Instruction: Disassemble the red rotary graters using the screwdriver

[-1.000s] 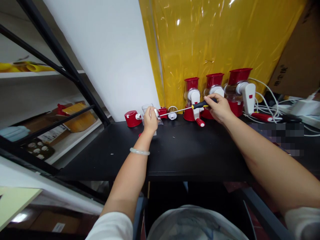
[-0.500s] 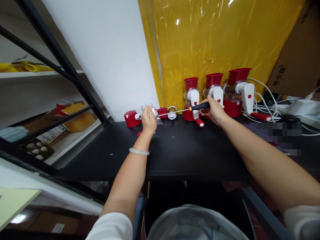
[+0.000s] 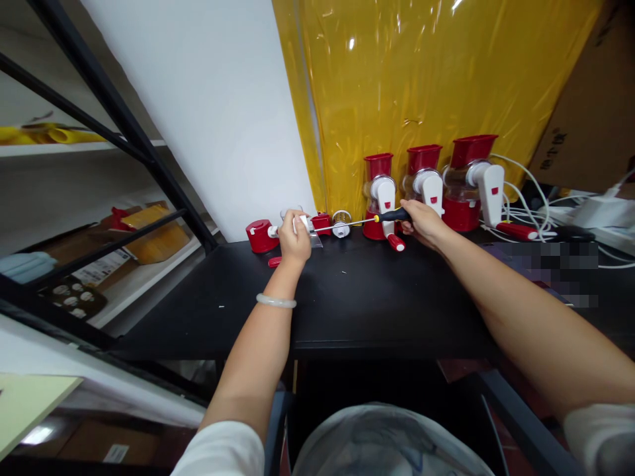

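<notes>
My left hand [image 3: 294, 238] is closed around a white part [image 3: 303, 222], with a red handle [image 3: 274, 262] showing below it. My right hand [image 3: 421, 223] grips the black handle of a screwdriver [image 3: 394, 215]. Its long shaft points left, and the tip reaches the white part, where the exact contact is too small to tell. Left of my left hand sits a red base [image 3: 262, 236]. A red part [image 3: 321, 223] and a white drum [image 3: 341, 225] lie between my hands, near the wall.
Three red and white crank grinders, the nearest [image 3: 380, 198] beside the screwdriver, line the back of the black table [image 3: 347, 311]. White cables [image 3: 533, 211] tangle at the right. A black metal frame [image 3: 149, 155] and shelves stand at the left.
My right hand and the screwdriver handle have shifted slightly left, and the fingers have changed position on the handle. More of the red handle shows below my left hand.
</notes>
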`<state>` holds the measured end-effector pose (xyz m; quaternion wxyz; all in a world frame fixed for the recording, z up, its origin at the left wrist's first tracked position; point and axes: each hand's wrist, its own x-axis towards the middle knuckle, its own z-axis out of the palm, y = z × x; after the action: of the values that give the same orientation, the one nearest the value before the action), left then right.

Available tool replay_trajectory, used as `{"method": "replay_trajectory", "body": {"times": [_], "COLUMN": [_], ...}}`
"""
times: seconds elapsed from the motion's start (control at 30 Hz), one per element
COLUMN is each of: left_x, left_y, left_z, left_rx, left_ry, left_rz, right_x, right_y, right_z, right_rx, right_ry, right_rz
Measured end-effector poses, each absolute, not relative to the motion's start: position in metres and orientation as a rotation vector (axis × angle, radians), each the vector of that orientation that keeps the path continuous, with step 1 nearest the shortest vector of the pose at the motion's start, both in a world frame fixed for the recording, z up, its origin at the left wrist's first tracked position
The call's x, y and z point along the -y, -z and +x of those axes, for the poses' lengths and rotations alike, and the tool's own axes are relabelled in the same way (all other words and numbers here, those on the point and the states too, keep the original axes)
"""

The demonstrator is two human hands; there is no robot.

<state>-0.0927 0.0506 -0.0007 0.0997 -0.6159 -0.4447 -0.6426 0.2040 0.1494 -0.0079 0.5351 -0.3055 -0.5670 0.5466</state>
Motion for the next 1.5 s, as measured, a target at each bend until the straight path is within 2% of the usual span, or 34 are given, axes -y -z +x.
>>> {"method": "replay_trajectory", "body": {"times": [0.63,0.8,0.93,1.03,1.5], "left_x": [-0.054,-0.05,-0.044,-0.042,-0.049], "left_y": [0.001,0.0,-0.001,-0.001,-0.001], "left_z": [-0.093,-0.092,-0.09,-0.089,-0.089], "left_rx": [1.408,1.344,1.253,1.218,1.478], "left_ry": [1.948,1.85,1.734,1.681,1.744], "left_rz": [-1.786,-1.794,-1.823,-1.852,-1.831], "right_x": [-0.137,-0.144,-0.156,-0.163,-0.16], "right_y": [-0.003,0.001,0.017,0.032,0.031], "right_z": [0.208,0.2,0.197,0.198,0.2], "right_rx": [1.101,1.112,1.256,1.394,1.282], "right_ry": [-1.538,-1.411,-1.26,-1.145,-1.309], "right_rz": [-0.53,-0.813,-1.113,-1.181,-0.829]}}
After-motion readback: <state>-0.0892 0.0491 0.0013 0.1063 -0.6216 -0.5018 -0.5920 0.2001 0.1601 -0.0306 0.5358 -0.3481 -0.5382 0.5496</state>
